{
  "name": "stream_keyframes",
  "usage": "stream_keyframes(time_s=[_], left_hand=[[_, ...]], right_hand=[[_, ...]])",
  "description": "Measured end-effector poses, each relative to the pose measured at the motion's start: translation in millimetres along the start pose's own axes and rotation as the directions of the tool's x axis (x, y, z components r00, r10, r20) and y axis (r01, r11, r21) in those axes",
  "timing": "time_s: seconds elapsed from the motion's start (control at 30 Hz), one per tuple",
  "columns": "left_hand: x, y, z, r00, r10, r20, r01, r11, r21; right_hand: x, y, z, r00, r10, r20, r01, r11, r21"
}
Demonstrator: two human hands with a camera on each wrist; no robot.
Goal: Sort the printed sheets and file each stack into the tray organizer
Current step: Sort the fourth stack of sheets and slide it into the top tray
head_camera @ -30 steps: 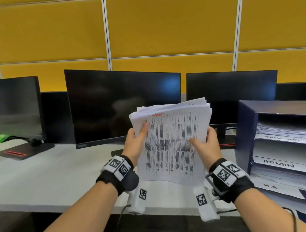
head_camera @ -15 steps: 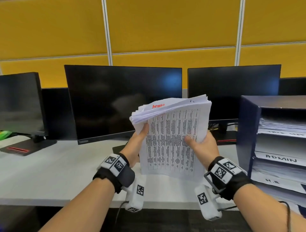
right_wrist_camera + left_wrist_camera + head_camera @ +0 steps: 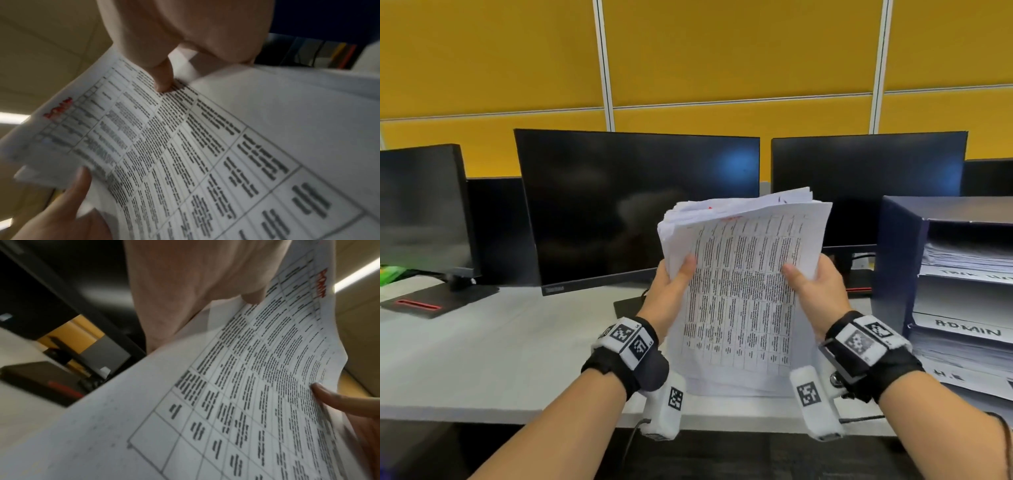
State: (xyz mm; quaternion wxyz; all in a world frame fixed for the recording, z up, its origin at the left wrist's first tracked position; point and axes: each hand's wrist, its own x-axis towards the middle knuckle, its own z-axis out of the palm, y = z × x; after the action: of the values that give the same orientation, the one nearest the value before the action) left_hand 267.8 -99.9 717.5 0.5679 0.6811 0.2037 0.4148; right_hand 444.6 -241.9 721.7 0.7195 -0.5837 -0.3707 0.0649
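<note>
I hold a thick stack of printed sheets (image 3: 743, 291) upright above the desk edge, its front page a table of black text with a red word at the top. My left hand (image 3: 671, 291) grips the stack's left edge, thumb on the front page. My right hand (image 3: 815, 291) grips the right edge, thumb on the page too. In the wrist views the front sheet (image 3: 236, 394) (image 3: 195, 154) bows toward the cameras and the red heading (image 3: 320, 283) (image 3: 58, 108) shows near its top. The dark blue tray organizer (image 3: 897, 260) stands at the right, its shelves stacked with paper and labelled, one reading ADMIN (image 3: 967, 330).
Three dark monitors (image 3: 637, 205) stand along the back of the grey desk (image 3: 482, 359) before a yellow partition wall. A monitor base with a red stripe (image 3: 424, 303) lies at the left. Something green (image 3: 390, 274) sits at the far left edge.
The stack's top has tipped further away from me and leaned right, so the sheet edges fan out at the upper left. Both hands keep their grip.
</note>
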Motion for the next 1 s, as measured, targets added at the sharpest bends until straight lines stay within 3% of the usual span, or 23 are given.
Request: stream_keyframes(time_s=[0.1, 0.17, 0.37, 0.53, 0.63, 0.73, 0.8, 0.9, 1.0], left_hand=[[1.3, -13.1, -1.3, 0.997, -0.063, 0.048, 0.067, 0.995, -0.077], [2.3, -13.0, 2.5, 0.998, -0.053, -0.016, 0.051, 0.994, -0.095], [11.9, 9.0, 10.1, 0.946, 0.121, -0.3, -0.125, 0.992, 0.007], [7.1, 40.1, 0.4, 0.911, 0.203, -0.358, -0.252, 0.963, -0.096], [4.6, 62.5, -5.2, 0.867, 0.29, -0.405, -0.27, 0.957, 0.106], [5.9, 78.7, -20.6, 0.908, 0.334, -0.253, -0.203, 0.879, 0.432], [4.6, 88.2, -28.8, 0.956, 0.278, -0.098, -0.173, 0.799, 0.576], [0.0, 99.0, -29.2, 0.984, 0.169, 0.062, -0.174, 0.804, 0.569], [-3.3, 100.2, -24.2, 0.992, 0.11, 0.068, -0.128, 0.903, 0.409]], right_hand=[[-3.9, 3.3, -0.3, 0.998, 0.009, 0.065, -0.005, 0.998, -0.068], [-5.3, -0.4, 0.4, 0.999, -0.023, 0.045, 0.026, 0.998, -0.062], [11.9, -47.4, 7.5, 0.975, -0.222, 0.013, 0.222, 0.967, -0.124], [21.8, -59.7, 5.5, 0.971, -0.223, 0.091, 0.241, 0.895, -0.374], [19.8, -66.2, 7.8, 0.967, -0.201, 0.156, 0.253, 0.825, -0.505], [21.2, -77.9, 10.0, 0.953, -0.221, 0.209, 0.302, 0.777, -0.553], [22.3, -83.8, 11.1, 0.933, -0.194, 0.303, 0.333, 0.787, -0.52], [21.6, -90.0, 17.9, 0.894, -0.129, 0.429, 0.35, 0.801, -0.486], [21.2, -97.4, 27.1, 0.869, -0.137, 0.475, 0.399, 0.76, -0.512]])
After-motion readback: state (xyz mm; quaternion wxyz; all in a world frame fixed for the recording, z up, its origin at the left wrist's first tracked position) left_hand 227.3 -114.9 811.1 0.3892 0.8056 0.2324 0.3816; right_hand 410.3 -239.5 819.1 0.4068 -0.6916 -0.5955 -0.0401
